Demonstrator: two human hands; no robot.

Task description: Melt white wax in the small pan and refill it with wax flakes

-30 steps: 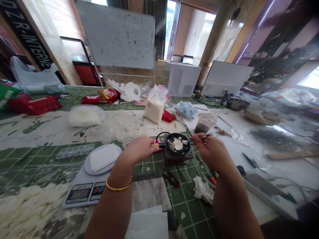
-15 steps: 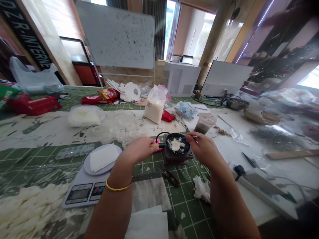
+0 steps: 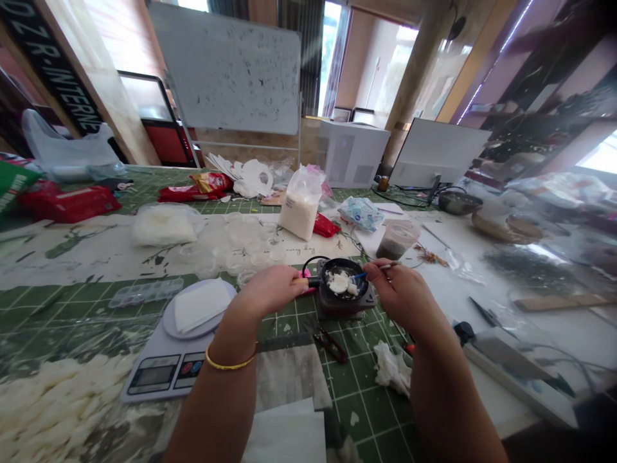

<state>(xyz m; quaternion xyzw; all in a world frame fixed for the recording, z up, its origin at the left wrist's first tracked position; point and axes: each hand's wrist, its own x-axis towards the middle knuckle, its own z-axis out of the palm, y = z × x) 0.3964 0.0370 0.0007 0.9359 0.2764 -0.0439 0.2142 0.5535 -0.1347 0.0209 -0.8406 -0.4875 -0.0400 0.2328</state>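
Left hand [image 3: 270,289] is clamped on the handle [image 3: 299,280] of the small pan [image 3: 337,265], steadying it on the little stove [image 3: 348,312], while right hand [image 3: 398,296] pinches a thin spatula [image 3: 359,275] at the white lump [image 3: 339,283].

A craft workshop, with a green cutting mat [image 3: 359,411], a digital scale [image 3: 164,379] and a whiteboard [image 3: 226,76] behind.

A pan [image 3: 361,283] sat on a portable stove [image 3: 344,310] between the left hand [image 3: 270,289] and the right hand [image 3: 395,296], a thin tool [image 3: 380,267] reaching into it, with a digital kitchen scale [image 3: 164,379] to the left, thread snips [image 3: 328,344] in front, crumpled tissue [image 3: 391,368] to the right, and plastic cups [image 3: 236,247] behind.
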